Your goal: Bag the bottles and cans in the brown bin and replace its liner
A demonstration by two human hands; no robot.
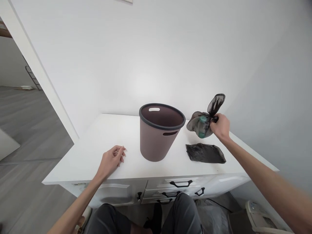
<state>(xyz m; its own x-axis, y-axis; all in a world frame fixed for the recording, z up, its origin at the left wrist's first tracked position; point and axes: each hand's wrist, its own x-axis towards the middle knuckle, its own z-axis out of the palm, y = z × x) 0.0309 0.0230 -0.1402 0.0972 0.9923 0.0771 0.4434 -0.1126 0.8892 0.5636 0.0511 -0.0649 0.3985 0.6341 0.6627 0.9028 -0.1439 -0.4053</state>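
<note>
A pale wall (146, 65) rises behind a white worktop (107, 133), whose back edge runs along its foot. Below the front edge, dark handles (181, 184) mark the drawers, and a seated person's knees, in grey trousers (185, 211), point toward them. A brown-mauve bin (156, 146) with a dark rim stands upright on the worktop, roughly midway between the left and right edges, its mouth open and a slot-shaped grip hole showing on each of two sides. To its right, toward the worktop's right edge, a knotted dark bag (200, 126) hangs from the person's right hand (222, 126), a green item (202, 134) showing through the thin film. The fingers of that hand are closed tightly around the bag's gathered neck; the rounded body lies to their left, on the bin's side, while the loose top stands up above them in a leaf-shaped loop. Whether the underside touches the worktop is hard to tell. Nearer the front edge, a flattened dark bag (206, 152) lies on the surface, between the bin and the right edge, apart from the fingers. The left hand (110, 161) sits left of the bin, near the front edge, its forearm crossing that edge. Its fingers are loosely curled, part open and empty, well apart from the knotted bag.
</note>
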